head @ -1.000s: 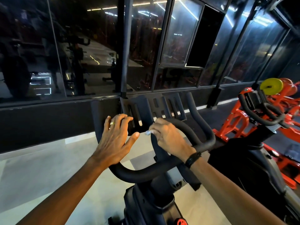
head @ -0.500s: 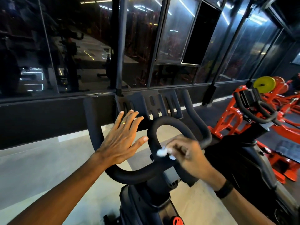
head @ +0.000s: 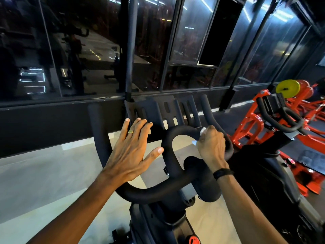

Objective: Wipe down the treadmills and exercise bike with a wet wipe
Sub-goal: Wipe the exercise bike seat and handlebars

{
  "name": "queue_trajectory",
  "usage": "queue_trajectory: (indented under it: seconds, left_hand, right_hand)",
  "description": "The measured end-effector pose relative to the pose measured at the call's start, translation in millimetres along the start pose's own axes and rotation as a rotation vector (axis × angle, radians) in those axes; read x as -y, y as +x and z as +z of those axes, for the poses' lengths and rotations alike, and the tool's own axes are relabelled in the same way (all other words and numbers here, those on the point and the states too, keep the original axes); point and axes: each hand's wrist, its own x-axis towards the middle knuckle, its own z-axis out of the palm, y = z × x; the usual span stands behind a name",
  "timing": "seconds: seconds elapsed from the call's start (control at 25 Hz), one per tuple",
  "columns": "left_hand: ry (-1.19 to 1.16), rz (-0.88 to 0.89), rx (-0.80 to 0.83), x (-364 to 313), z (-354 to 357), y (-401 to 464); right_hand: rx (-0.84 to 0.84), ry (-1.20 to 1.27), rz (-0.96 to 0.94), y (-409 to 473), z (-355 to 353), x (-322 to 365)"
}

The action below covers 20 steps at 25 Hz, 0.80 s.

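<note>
A black exercise bike's handlebar fills the middle of the view, with an inner loop and a slotted tablet holder behind it. My right hand grips the loop's upper right side with a white wet wipe bunched under its fingers; only small bits of the wipe show. My left hand hovers flat with straight, spread fingers over the gap between the left horn and the loop, holding nothing.
A second black bike handlebar stands to the right, with orange gym machines and a yellow weight plate behind it. Dark glass panels and a black sill run across the front. Pale floor lies at left.
My right hand has slid the wipe from the loop's lower left side up to its upper right side. My left hand stays flat, shifted slightly forward.
</note>
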Motion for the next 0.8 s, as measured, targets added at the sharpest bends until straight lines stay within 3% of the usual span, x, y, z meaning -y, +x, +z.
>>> queue_trajectory:
  seconds: [0.2,0.44,0.64,0.8]
  left_hand:
    - [-0.006,-0.026,0.016,-1.1,-0.2,2.0]
    - [0.012,0.011,0.061,-1.1,0.8,3.4]
    - [-0.009,0.061,0.078,-2.4,-2.0,0.1]
    - [-0.062,0.123,0.061,-4.6,-4.8,-2.4]
  right_hand:
    - [0.017,0.274,-0.225,8.7,11.3,21.5]
    - [0.253,0.547,-0.549,-12.9,16.3,13.7]
    - [0.428,0.449,-0.714,-34.9,-9.2,-3.5]
    - [0.408,0.213,-0.816,-61.8,-23.2,-20.7]
